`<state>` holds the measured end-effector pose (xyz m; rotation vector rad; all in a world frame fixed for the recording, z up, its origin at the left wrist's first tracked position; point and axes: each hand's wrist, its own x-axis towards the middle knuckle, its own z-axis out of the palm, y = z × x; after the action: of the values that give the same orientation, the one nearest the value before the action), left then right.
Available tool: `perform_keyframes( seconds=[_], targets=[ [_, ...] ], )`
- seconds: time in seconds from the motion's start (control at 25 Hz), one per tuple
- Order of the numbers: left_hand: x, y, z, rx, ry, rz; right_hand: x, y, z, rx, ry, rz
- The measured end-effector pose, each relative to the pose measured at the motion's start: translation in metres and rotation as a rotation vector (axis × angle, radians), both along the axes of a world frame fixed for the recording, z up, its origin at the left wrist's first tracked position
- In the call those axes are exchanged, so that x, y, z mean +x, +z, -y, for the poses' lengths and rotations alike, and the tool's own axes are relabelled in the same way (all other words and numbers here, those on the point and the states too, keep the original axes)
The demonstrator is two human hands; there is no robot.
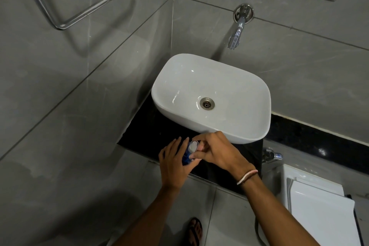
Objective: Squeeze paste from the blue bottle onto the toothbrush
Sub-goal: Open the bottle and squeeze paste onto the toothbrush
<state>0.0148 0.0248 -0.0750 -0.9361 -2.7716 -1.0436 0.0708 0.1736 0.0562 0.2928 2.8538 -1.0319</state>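
Left hand (174, 163): low centre of the frame, wrapped around the blue bottle from its left side, fingers spread up along its body.
Right hand (216, 151): just right of the left hand, thumb and fingertips pinched on the bottle's pale top; bands circle the wrist.
Blue bottle (186, 157): upright between both hands over the front edge of the counter, mostly hidden; only a strip of blue and the whitish cap show.
Counter (147, 128): black slab, centre of the frame, carrying the basin.
Basin (211, 78): white, rounded, centre of the frame, metal drain in its middle, just behind the hands.
Tap (238, 26): chrome, on the grey tiled wall, upper centre-right, above the basin.
Towel rail (65, 0): chrome bar, upper left.
Toothbrush: cannot make one out.
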Motion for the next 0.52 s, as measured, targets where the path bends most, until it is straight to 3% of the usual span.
perform_keyframes(
  seconds=[0.2, 0.52],
  targets=[
    [0.0, 0.002, 0.0, 0.017, -0.001, 0.013, 0.008, -0.007, -0.005, -0.14, -0.001, -0.021],
    [0.001, 0.001, 0.0, 0.008, -0.003, 0.016, 0.01, -0.014, -0.005, -0.098, -0.037, -0.077]
  ],
)
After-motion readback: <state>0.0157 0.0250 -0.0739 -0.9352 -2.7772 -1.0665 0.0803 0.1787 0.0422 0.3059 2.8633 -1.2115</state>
